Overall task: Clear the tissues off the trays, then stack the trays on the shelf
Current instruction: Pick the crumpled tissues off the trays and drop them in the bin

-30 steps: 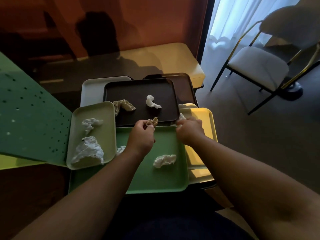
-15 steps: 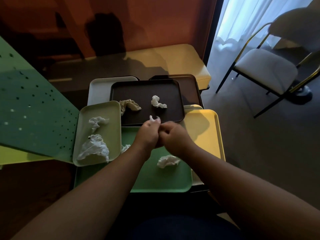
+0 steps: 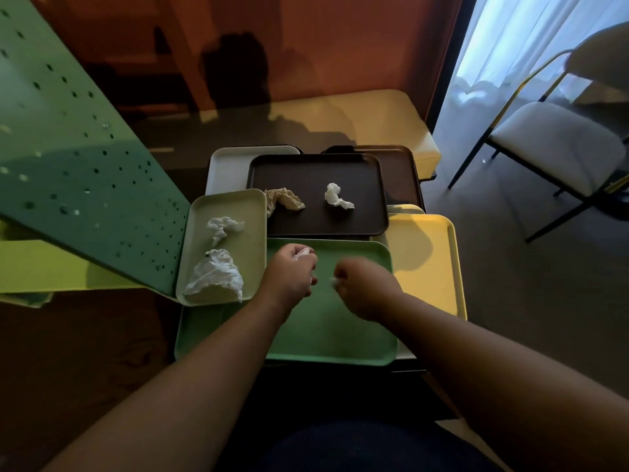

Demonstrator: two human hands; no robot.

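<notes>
Both hands are held over the big green tray (image 3: 340,335), close to each other but not touching. The left hand (image 3: 289,275) is curled into a fist, and a bit of white tissue can be seen poking out at the top of it. The right hand (image 3: 366,289) is curled up too, with a tiny white scrap showing at its fingertips; this hand is blurred, so how much is held cannot be told.

No loose tissue is seen on the green tray or the yellow tray (image 3: 429,267). The rest of the tissues lie to the left and further away. Two white crumpled tissues (image 3: 218,277) are lying on the pale green tray (image 3: 252,206), just beside the left hand, so that hand is nearer to them. A brown tissue (image 3: 284,201) and a small white tissue (image 3: 337,197) are lying on the dark tray (image 3: 306,165), straight ahead of both hands. The small white one is probably easier for the right hand to reach.
</notes>
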